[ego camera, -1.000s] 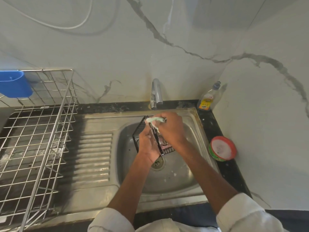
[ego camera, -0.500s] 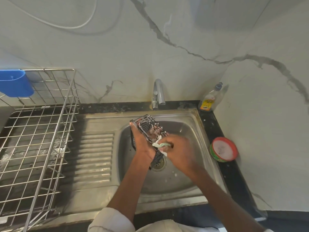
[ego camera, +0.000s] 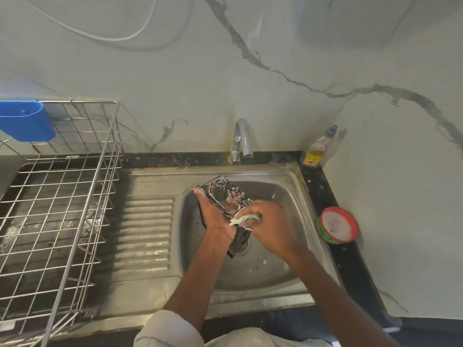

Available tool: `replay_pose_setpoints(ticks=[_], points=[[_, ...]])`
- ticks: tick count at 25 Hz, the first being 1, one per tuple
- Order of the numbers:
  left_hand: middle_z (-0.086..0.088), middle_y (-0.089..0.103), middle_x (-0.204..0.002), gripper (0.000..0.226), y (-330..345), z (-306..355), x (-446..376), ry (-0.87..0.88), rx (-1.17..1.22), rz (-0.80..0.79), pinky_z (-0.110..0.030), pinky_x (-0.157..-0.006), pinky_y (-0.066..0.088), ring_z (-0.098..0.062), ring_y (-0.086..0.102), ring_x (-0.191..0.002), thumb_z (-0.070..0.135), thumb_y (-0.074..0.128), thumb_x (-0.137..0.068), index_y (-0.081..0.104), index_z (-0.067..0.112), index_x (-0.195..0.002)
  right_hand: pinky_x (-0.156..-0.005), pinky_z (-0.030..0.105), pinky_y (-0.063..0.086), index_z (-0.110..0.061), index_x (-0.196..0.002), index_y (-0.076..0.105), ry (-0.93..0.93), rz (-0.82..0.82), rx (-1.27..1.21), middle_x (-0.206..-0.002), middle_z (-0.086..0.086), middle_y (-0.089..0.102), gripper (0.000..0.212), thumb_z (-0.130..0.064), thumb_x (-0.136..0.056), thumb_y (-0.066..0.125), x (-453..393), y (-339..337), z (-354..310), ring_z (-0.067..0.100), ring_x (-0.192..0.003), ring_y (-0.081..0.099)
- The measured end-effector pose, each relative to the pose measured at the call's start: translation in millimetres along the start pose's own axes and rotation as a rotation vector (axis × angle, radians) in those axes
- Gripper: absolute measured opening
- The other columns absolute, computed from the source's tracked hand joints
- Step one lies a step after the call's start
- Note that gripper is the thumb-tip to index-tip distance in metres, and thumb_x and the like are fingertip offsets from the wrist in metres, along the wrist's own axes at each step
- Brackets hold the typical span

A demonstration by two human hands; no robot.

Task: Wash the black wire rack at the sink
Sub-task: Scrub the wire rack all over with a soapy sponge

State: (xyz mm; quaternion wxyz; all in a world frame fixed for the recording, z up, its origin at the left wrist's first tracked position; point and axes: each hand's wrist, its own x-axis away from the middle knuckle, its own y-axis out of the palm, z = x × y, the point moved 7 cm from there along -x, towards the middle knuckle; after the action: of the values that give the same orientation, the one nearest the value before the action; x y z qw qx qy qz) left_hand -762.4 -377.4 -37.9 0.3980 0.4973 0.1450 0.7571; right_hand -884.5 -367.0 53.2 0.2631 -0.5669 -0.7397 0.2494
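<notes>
Looking down past pale rolled sleeves (ego camera: 170,331) at the near edge. Just beyond, the front lip of a stainless steel sink (ego camera: 250,306), set into a dark speckled worktop (ego camera: 350,266). Above the round basin, over the drain, both forearms meeting. Left hand (ego camera: 216,216) wrapped round the side of the black wire rack (ego camera: 225,196), thumb and fingers curled on its frame, holding it tilted in the air, upper corner toward the tap, lower end close above the drain. Suds clinging to the wires. Right hand (ego camera: 273,226) closed on a pale green scrub pad (ego camera: 243,219), pressing it against the rack's right side.

Left of the basin, the ribbed draining board (ego camera: 147,231), wet and dull. Further left, a large steel wire dish basket (ego camera: 62,209) standing on the worktop, with a blue plastic holder (ego camera: 25,121) hooked on its back rail.

Right of the basin, on the narrow strip of worktop, a round tub with a red rim and green sides (ego camera: 338,225), whitish paste inside. Behind it, in the corner, a clear bottle with a yellow label and grey cap (ego camera: 317,150).

At the back edge of the sink, a chrome tap (ego camera: 241,141), spout bent toward the basin. Behind everything, pale marble-look wall panels (ego camera: 175,83) with grey veins, meeting in a corner on the right. High up, a white cable (ego camera: 120,37) looping across the wall.
</notes>
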Motion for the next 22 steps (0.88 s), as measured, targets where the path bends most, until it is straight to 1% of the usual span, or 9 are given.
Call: replay_pose_setpoints(ticks=[2, 4, 6, 8, 10, 13, 15, 18, 22], points=[[-0.013, 0.076, -0.103, 0.071, 1, -3, 2, -0.014, 0.014, -0.050, -0.043, -0.089, 0.061, -0.030, 0.074, -0.093, 0.075, 0.042, -0.102, 0.073, 0.012, -0.114, -0.067, 0.008, 0.046, -0.025, -0.095, 0.082, -0.005, -0.057, -0.090, -0.089, -0.014, 0.077, 0.023, -0.009, -0.079, 0.083, -15, 2, -10, -0.006, -0.078, 0.069], [-0.012, 0.076, -0.087, 0.072, 9, -9, 7, -0.042, -0.019, -0.136, -0.035, -0.070, 0.062, -0.028, 0.075, -0.078, 0.072, 0.041, -0.104, 0.076, 0.009, -0.103, -0.066, 0.010, 0.049, -0.024, -0.095, 0.081, -0.011, 0.033, -0.127, -0.088, -0.015, 0.077, 0.022, -0.010, -0.079, 0.083, -34, -2, -22, -0.006, -0.077, 0.069], [-0.010, 0.075, -0.080, 0.076, 14, -9, 14, -0.057, -0.047, -0.182, -0.031, -0.062, 0.058, -0.024, 0.073, -0.069, 0.071, 0.040, -0.104, 0.082, 0.010, -0.087, -0.068, 0.013, 0.053, -0.024, -0.093, 0.080, -0.003, 0.117, -0.153, -0.087, -0.015, 0.076, 0.020, -0.009, -0.080, 0.081, -41, 0, -30, -0.004, -0.078, 0.069], [-0.008, 0.071, -0.078, 0.074, 12, -2, 14, -0.066, -0.027, -0.186, -0.027, -0.056, 0.055, -0.021, 0.067, -0.062, 0.071, 0.044, -0.102, 0.081, 0.008, -0.089, -0.075, 0.013, 0.051, -0.023, -0.094, 0.080, -0.037, 0.111, -0.087, -0.091, -0.013, 0.075, 0.020, -0.008, -0.081, 0.081, -27, 9, -31, -0.002, -0.082, 0.067], [-0.009, 0.069, -0.085, 0.066, 7, 6, 5, -0.058, 0.035, -0.171, -0.029, -0.062, 0.055, -0.024, 0.065, -0.068, 0.072, 0.053, -0.098, 0.076, 0.010, -0.104, -0.075, 0.006, 0.043, -0.021, -0.097, 0.080, -0.113, 0.096, 0.042, -0.096, -0.010, 0.074, 0.021, -0.006, -0.081, 0.080, 1, 16, -24, 0.002, -0.085, 0.065], [-0.010, 0.068, -0.091, 0.066, 0, 9, -1, -0.017, 0.048, -0.127, -0.037, -0.073, 0.057, -0.029, 0.067, -0.080, 0.073, 0.050, -0.098, 0.073, 0.012, -0.109, -0.071, 0.003, 0.041, -0.020, -0.096, 0.080, -0.096, 0.170, 0.047, -0.096, -0.010, 0.073, 0.024, 0.000, -0.082, 0.078, 18, 4, -8, 0.002, -0.082, 0.064], [-0.011, 0.068, -0.091, 0.069, 2, 2, 5, -0.041, 0.001, -0.115, -0.034, -0.068, 0.058, -0.028, 0.069, -0.077, 0.073, 0.052, -0.098, 0.071, 0.009, -0.113, -0.072, 0.005, 0.045, -0.020, -0.096, 0.080, -0.097, 0.184, -0.043, -0.095, -0.011, 0.073, 0.024, -0.002, -0.081, 0.080, 8, 3, -17, -0.001, -0.084, 0.065], [-0.011, 0.077, -0.093, 0.059, 7, -10, 13, -0.042, -0.112, -0.127, -0.028, -0.061, 0.061, -0.023, 0.078, -0.077, 0.055, 0.045, -0.108, 0.081, 0.009, -0.098, -0.076, 0.014, 0.053, -0.019, -0.097, 0.079, -0.158, 0.231, -0.117, -0.097, -0.011, 0.073, 0.023, -0.003, -0.082, 0.079, -25, 4, -46, -0.001, -0.087, 0.067], [-0.012, 0.080, -0.101, 0.062, 16, -10, 23, -0.035, -0.229, -0.238, -0.033, -0.067, 0.060, -0.027, 0.078, -0.085, 0.059, 0.038, -0.110, 0.075, 0.011, -0.121, -0.075, 0.019, 0.057, -0.017, -0.105, 0.076, -0.052, 0.412, -0.053, -0.108, -0.002, 0.071, 0.023, -0.004, -0.087, 0.075, -68, -20, -43, 0.011, -0.096, 0.069]])
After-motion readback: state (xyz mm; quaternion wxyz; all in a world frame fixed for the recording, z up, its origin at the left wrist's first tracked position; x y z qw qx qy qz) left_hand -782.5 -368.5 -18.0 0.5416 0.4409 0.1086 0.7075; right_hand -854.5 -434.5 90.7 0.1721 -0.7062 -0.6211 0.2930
